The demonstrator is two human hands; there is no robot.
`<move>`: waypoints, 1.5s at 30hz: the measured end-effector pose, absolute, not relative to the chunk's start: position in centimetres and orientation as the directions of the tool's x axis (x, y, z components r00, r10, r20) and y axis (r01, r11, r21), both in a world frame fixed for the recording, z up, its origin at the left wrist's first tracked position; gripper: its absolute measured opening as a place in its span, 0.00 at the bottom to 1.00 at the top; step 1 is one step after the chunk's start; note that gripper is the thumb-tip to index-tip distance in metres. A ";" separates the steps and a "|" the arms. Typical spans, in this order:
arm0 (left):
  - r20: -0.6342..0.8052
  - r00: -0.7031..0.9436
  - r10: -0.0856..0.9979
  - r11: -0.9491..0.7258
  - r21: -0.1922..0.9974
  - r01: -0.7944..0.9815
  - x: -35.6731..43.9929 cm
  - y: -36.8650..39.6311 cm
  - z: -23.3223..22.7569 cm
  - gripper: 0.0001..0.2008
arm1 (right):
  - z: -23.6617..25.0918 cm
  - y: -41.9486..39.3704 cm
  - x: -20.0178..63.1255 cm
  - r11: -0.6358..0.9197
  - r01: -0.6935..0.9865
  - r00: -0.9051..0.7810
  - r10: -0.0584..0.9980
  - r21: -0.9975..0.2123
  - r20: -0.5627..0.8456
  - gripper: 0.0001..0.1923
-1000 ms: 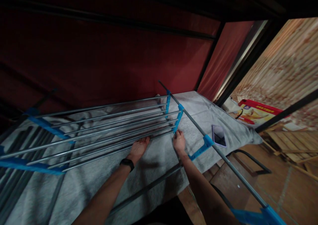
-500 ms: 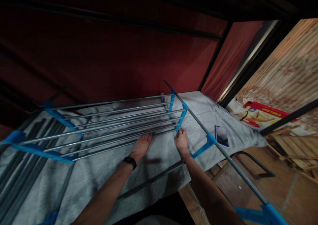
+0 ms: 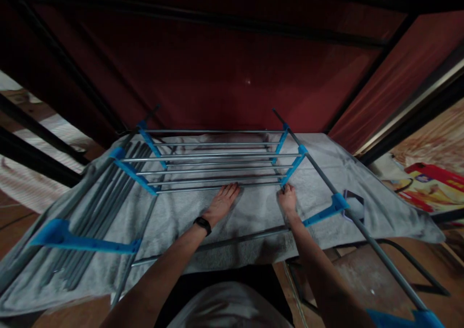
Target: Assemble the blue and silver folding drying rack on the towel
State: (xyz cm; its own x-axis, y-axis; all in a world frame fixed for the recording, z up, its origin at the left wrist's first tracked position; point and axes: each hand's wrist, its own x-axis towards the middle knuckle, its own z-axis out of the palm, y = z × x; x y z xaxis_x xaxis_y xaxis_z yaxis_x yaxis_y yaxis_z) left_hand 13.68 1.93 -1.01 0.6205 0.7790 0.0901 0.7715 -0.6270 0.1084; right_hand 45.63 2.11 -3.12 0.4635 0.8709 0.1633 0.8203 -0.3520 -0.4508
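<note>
A rack of grey metal tubes point(image 3: 217, 169) joined by blue plastic brackets lies on a grey cloth point(image 3: 250, 212). My left hand point(image 3: 223, 203), with a black band on its wrist, is laid out flat with fingers extended at the nearest crossbar point(image 3: 195, 190). My right hand point(image 3: 287, 200) has its fingers closed around the lower end of the right blue bracket point(image 3: 293, 167), where that crossbar meets it. A long side pole point(image 3: 322, 173) runs past this hand on the right. Another blue bracket point(image 3: 324, 212) on that pole has no crossbars near my right forearm.
Several loose grey tubes point(image 3: 105, 197) lie in a bundle on the left, beneath a blue bracket point(image 3: 83, 241). A phone point(image 3: 357, 206) rests beside the right pole. Behind stands a dark red panel point(image 3: 224, 86). A red and yellow box point(image 3: 435, 188) is at far right.
The view has swung to the left, bringing the rack's left side and the tube bundle more fully into sight. Both hands remain at the same places on the rack.
</note>
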 end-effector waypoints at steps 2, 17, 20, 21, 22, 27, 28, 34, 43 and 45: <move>0.080 0.612 0.787 -0.617 0.130 0.777 13.4 1.5 -0.7 0.37 | -3.3 2.0 45.8 -0.310 0.815 0.445 0.876 -0.489 0.185 0.25; 0.027 0.593 0.805 -0.585 0.198 0.786 10.9 -4.9 1.1 0.33 | -4.3 -13.9 37.9 0.443 0.846 -0.319 0.866 -0.296 0.385 0.22; 0.040 0.523 0.851 -0.513 0.276 0.813 9.9 -7.3 1.4 0.27 | -4.4 -14.9 37.6 0.498 0.838 -0.399 0.839 -0.225 0.371 0.20; 0.049 0.496 0.867 -0.486 0.303 0.820 9.5 -8.3 1.4 0.24 | -4.4 -14.9 37.6 0.503 0.838 -0.406 0.834 -0.212 0.375 0.20; 0.058 0.471 0.880 -0.463 0.327 0.824 9.0 -9.3 1.3 0.21 | -4.4 -14.9 37.7 0.505 0.839 -0.409 0.830 -0.202 0.378 0.20; 0.102 0.369 0.924 -0.377 0.398 0.836 5.8 -14.1 -0.2 0.18 | -4.8 -14.6 37.9 0.551 0.812 -0.456 0.804 -0.192 0.382 0.23; 0.113 0.348 0.931 -0.363 0.408 0.838 5.2 -14.9 -0.6 0.17 | -5.0 -14.6 38.0 0.567 0.801 -0.470 0.795 -0.194 0.383 0.24; 0.108 0.262 0.959 -0.283 0.400 0.872 4.1 -16.7 -1.4 0.13 | -6.1 -13.9 37.0 0.636 0.753 -0.531 0.740 -0.171 0.413 0.21; 0.012 0.277 0.961 -0.267 0.308 0.913 5.3 -15.8 0.8 0.12 | -5.6 -12.9 34.7 0.681 0.699 -0.584 0.720 -0.219 0.375 0.21; 0.014 0.272 0.962 -0.261 0.322 0.910 5.3 -15.6 0.9 0.12 | -5.6 -12.8 34.7 0.677 0.703 -0.585 0.724 -0.218 0.365 0.22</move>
